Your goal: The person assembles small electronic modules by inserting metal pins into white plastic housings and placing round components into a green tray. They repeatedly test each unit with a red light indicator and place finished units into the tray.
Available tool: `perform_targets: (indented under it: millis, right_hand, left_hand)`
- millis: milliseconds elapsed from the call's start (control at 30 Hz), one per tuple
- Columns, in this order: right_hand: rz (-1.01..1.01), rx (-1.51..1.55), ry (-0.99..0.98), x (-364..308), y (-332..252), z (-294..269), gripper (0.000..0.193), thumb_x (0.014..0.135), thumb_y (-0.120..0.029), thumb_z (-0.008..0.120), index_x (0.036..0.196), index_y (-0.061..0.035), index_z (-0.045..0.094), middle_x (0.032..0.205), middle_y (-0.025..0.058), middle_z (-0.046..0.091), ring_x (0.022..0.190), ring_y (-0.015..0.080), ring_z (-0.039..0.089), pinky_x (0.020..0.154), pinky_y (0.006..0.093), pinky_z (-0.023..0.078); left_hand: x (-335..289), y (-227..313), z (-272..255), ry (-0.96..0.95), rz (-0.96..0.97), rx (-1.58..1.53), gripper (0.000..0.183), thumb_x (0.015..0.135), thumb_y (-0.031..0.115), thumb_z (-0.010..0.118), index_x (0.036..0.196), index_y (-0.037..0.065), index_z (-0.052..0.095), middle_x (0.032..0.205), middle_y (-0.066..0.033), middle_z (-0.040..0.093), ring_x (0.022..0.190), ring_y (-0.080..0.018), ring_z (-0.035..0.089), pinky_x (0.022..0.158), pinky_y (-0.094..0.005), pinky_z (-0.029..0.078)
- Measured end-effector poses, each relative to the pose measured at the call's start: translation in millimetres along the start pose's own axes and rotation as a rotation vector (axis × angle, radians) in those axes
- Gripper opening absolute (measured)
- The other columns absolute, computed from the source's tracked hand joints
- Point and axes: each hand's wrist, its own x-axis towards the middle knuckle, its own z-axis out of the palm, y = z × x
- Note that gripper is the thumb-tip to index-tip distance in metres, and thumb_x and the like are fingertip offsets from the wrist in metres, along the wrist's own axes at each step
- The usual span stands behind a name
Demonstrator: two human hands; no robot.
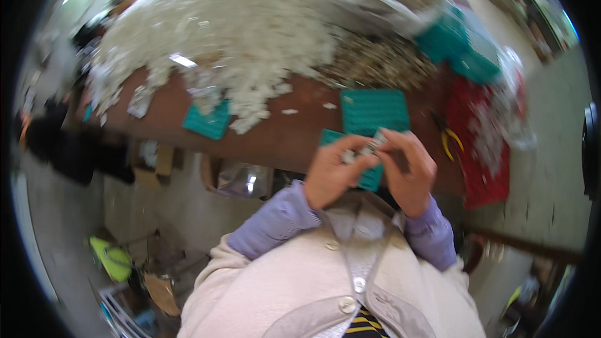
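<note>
My left hand (337,172) and my right hand (410,169) meet in front of my chest, at the table's near edge. Thumb and fingers of each are pinched around a small whitish piece (370,148), whose exact kind is too small to make out. Below and behind my fingers lies a teal ribbed tray (372,179), partly hidden by them. Another teal ribbed tray (375,110) rests flat just beyond my hands. Yellow-handled pliers (449,139) lie to the right of my right hand.
A big heap of small white plastic pieces (250,19) covers the far left of the brown table (282,141). Behind the trays is a pile of thin brownish metal parts (375,62), beside a white plastic bag (350,0). Teal baskets (466,47) and a red sheet (479,150) stand right.
</note>
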Motion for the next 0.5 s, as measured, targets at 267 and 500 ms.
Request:
perform_targets:
  millis: [267,500]
  right_hand:
    - [-0.168,-0.172,-0.14,-7.1,-3.5,3.7,0.031,0.093,0.014,0.065,0.121,0.0033,0.074,0.109,0.0188,0.077,0.096,0.0335,0.076,0.086,0.0413,0.06]
    - [0.145,-0.023,-0.072,-7.2,14.7,-8.2,0.028,0.094,0.01,0.068,0.121,0.0005,0.072,0.103,0.0111,0.067,0.099,0.0221,0.067,0.09,0.0341,0.054]
  left_hand:
    - [10.0,-14.5,2.2,0.077,0.026,-0.058,0.03,0.101,0.027,0.078,0.121,0.004,0.073,0.09,0.0015,0.065,0.06,-0.0046,0.056,0.052,-0.0242,0.045]
    - [11.1,-16.7,3.6,-0.033,0.023,-0.071,0.032,0.103,0.028,0.07,0.121,0.001,0.071,0.092,-0.0014,0.076,0.058,-0.0059,0.057,0.051,-0.0246,0.046]
